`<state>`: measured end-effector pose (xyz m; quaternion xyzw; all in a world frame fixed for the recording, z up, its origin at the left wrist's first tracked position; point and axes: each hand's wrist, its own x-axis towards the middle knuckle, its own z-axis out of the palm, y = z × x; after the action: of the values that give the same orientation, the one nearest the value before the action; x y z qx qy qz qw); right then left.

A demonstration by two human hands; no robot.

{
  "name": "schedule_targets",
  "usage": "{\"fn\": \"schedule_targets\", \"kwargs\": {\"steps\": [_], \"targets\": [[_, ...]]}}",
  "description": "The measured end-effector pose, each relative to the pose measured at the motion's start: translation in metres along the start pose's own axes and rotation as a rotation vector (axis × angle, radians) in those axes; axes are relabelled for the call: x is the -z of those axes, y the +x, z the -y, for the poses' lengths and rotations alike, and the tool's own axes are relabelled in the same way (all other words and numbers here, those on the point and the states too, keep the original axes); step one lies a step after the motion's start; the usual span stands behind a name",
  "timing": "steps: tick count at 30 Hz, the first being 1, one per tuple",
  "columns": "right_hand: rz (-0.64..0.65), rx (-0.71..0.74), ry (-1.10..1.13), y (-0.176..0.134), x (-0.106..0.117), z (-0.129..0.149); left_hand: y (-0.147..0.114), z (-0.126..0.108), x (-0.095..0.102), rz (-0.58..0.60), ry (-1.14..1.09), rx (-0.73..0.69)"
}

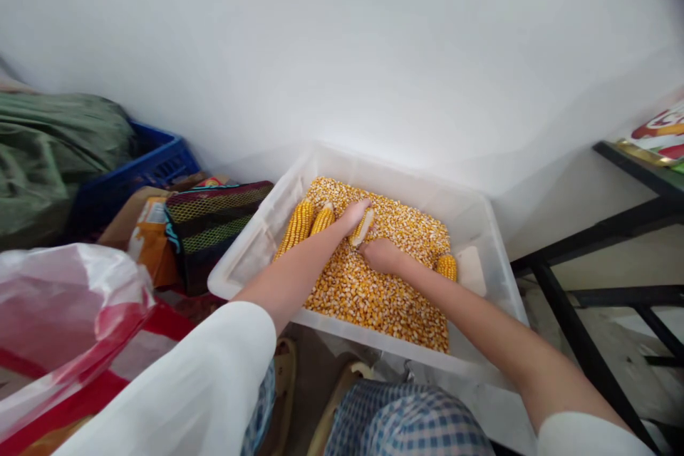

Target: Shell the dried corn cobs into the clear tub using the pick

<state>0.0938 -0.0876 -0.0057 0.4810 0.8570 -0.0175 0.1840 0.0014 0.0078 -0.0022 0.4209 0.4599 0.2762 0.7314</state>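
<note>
My left hand (355,214) is wrapped round a partly stripped corn cob (363,227), whose pale bare side faces up between my hands. Against the lower end of that cob my right hand (380,255) is closed, its fingertips mostly hidden. Both hands are low over loose corn kernels (368,306) heaped in a translucent plastic bin (484,263). Left of my left hand lie two full corn cobs, one longer (297,226) and one (323,218) partly covered by my forearm. Another cob (447,267) pokes out at the right edge of the kernels.
A red and white plastic bag (75,299) and a dark mesh bag (219,221) sit left of the bin. Behind them, a blue crate (160,157) holds green cloth (58,149). A black metal rack (566,328) stands on the right. The white wall (374,50) rises behind the bin.
</note>
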Motion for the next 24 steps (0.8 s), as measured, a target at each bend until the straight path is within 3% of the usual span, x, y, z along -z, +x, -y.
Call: {"fn": "schedule_targets", "kwargs": {"steps": [7,16,24], "targets": [[-0.169,-0.079,0.091,-0.013,-0.007,-0.007,-0.001,0.001,0.002,0.052,0.013,-0.037],[-0.2,-0.155,0.126,-0.004,-0.017,-0.004,-0.001,0.002,0.001,0.071,0.0,-0.053],[-0.136,-0.112,0.074,-0.002,-0.009,-0.002,0.002,0.006,0.001,0.081,0.013,-0.077]]}}
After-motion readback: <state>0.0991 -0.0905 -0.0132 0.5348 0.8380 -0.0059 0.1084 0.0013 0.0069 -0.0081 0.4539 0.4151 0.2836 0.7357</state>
